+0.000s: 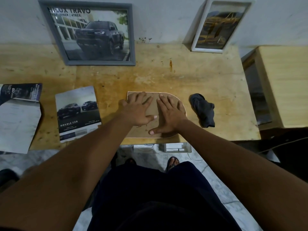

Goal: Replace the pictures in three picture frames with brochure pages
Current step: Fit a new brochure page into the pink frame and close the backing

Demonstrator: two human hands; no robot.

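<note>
Hands, left hand and right hand, fingers spread flat, press arched frame backing, likely seating it; cloth beside frame

A worn wooden table is standing against a pale wall, its top showing stains and an orange-brown streak. A crumpled dark grey cloth is lying on it toward the right. A light wooden cabinet is sitting just beside the table's right end. Marbled floor tiles are showing below the table edge.
</note>
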